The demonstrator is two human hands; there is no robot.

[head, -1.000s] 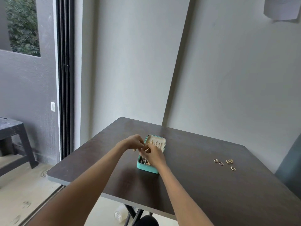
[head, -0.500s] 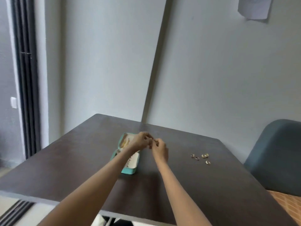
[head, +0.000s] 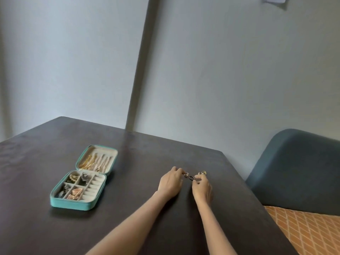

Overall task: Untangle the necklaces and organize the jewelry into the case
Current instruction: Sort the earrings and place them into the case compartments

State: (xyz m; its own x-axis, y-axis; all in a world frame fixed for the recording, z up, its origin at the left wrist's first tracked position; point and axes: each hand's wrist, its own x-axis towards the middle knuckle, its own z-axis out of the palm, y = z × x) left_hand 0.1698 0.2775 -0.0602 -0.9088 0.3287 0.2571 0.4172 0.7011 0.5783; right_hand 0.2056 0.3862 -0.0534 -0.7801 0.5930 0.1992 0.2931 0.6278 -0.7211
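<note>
Open teal jewelry case (head: 73, 204) on dark desk (head: 147, 153), necklaces (head: 95, 161) laid in lid, left hand (head: 170, 183) pinching a ring (head: 186, 174), right hand (head: 202, 186) fingers curled beside dark ring (head: 191, 178), grip unclear, gold rings (head: 202, 173) just beyond.

The dark table (head: 128, 208) carries 1 open teal case (head: 70, 204) and at least 3 small rings: 1 pale ring (head: 186, 174), 1 dark ring (head: 191, 178) and 1 gold ring (head: 203, 173). 2 hands reach over it, the left hand (head: 170, 183) and the right hand (head: 202, 188). 1 blue chair (head: 298, 172) stands beside the table.
</note>
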